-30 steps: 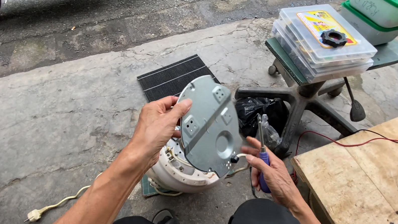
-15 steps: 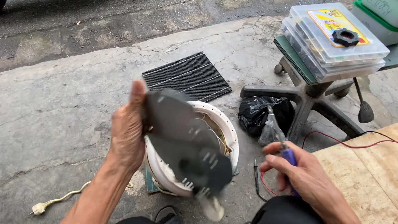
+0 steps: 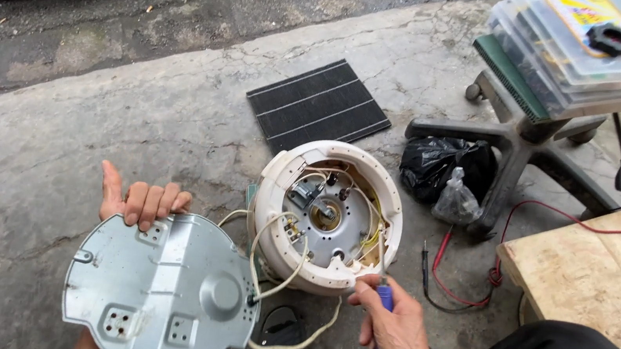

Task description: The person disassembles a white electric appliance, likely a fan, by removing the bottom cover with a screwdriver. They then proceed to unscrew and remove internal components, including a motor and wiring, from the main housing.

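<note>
Pavement of cracked concrete (image 3: pixel 56 127) fills a head-down view of a person crouched over an appliance repair. A round cream-coloured cooker body (image 3: pixel 328 214) sits upside down on the ground, its underside open, so wires, a central metal disc and small fittings show inside. The grey metal base plate (image 3: pixel 163 291) is already off the body and lies to its left, held flat from beneath by the left hand (image 3: pixel 140 201), whose fingers curl over the plate's far edge. A pale power cord (image 3: pixel 283 329) runs from a hole in the plate back toward the body, so the two parts are apart but joined by the cord. The right hand (image 3: pixel 395 335) is closed around the blue handle of a screwdriver (image 3: pixel 385 296), just beside the near rim of the body; its tip cannot be made out.

Judging from this, the opening-up appears done: the cover is removed and the inner parts exposed. Any work on the wiring or fittings inside seems not yet begun, and refitting the plate is left too.

Around the work lie a dark ribbed panel (image 3: pixel 317 107), a black plastic bag (image 3: pixel 442 165), red and black test leads (image 3: pixel 463 280), a chair base (image 3: pixel 523 145) carrying clear parts boxes (image 3: pixel 577 57), and a wooden board (image 3: pixel 598 273) on the right.
</note>
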